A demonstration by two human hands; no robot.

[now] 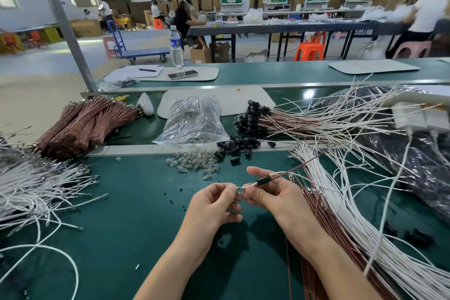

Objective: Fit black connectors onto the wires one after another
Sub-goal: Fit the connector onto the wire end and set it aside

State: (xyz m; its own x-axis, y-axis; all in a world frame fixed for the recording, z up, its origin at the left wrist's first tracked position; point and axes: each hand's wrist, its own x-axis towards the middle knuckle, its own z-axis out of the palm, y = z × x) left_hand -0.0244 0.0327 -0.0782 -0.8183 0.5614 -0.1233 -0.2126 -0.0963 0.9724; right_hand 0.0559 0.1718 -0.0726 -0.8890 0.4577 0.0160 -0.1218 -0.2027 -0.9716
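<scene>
Below the connector pile (233,146), your left hand (214,200) pinches what seems a metal tip (238,189) of the wire (292,171). Your right hand (270,193) grips that wire beside its black connector (264,180).

Left hand (214,202) pinching wire (295,168), right hand (270,195) gripping it

Black for the connector (263,181); reddish brown for the bundled wires (82,126); white for the loose wires (345,212); dark green for the bench mat (136,202); orange for the stool (310,49).
</scene>
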